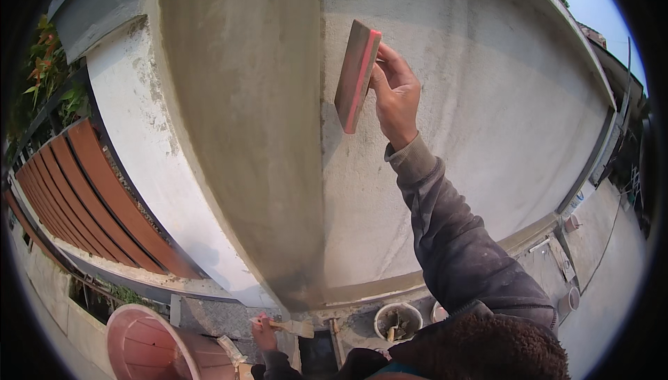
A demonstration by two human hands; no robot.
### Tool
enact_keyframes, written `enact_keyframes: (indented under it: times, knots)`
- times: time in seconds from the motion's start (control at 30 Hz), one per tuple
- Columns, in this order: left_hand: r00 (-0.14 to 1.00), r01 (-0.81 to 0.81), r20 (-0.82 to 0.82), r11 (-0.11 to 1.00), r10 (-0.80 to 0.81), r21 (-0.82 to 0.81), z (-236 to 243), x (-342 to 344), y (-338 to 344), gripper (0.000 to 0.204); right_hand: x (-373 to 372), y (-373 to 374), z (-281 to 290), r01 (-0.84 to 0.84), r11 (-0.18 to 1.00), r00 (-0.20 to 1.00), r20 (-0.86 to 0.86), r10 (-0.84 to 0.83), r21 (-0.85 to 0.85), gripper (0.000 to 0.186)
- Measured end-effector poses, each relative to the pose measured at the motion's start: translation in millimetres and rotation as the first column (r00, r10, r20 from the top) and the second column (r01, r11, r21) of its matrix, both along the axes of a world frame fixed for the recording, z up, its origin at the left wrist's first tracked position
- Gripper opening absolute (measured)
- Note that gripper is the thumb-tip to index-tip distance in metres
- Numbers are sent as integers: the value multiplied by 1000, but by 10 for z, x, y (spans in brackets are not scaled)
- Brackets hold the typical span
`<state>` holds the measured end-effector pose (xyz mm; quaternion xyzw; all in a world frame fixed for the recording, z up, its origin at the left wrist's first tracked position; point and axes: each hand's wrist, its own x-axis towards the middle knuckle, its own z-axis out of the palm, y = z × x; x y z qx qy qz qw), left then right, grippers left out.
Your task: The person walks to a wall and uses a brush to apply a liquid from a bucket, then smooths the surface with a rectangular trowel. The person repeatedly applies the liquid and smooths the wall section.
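Observation:
My right hand [398,100] is raised at the wall, fingers closed round the back of a plastering float [358,77] with a reddish-pink edge and a flat brown-grey face. The float is held upright and tilted, its face turned to the left; its handle is hidden. Down low, my left hand [264,334] grips a wide paintbrush [298,328] by its handle, with pale bristles pointing right. Behind the float, a damp-looking, darker strip of render [243,102] meets the paler wall [480,116] at a vertical inner corner.
A large pinkish tub [115,342] stands at the lower left. Near the wall's foot is a bucket [378,324] with a handled tool [392,333] inside. A white pillar [132,81] and brown slatted fence [104,185] lie left. Smaller pots [569,301] stand at the right.

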<state>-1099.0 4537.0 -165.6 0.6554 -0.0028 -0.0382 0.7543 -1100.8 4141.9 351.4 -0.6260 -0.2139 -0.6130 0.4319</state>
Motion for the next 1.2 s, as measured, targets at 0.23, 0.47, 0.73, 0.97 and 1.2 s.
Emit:
enact_keyframes:
  times: [0.23,0.47,0.73,0.97,1.2]
  knots:
    - [1000,3,-1,1000,-3,23,-53,20,-69,24,44,279,1449,3,990,992,122,14,-142,30]
    - [1000,-11,-10,1000,11,-10,77,-20,-45,23,376,188,1830,126,975,980,174,-94,-183,31]
    - [1000,-11,-9,1000,11,13,89,-17,-28,21,425,84,346,58,996,984,-166,-68,-65,33]
    - [998,27,49,999,-29,36,33,19,-169,22,66,50,390,-47,999,998,-52,48,6,32]
    - [1000,22,13,997,-23,69,65,0,-217,23,267,102,1950,-58,990,990,117,73,-132,31]
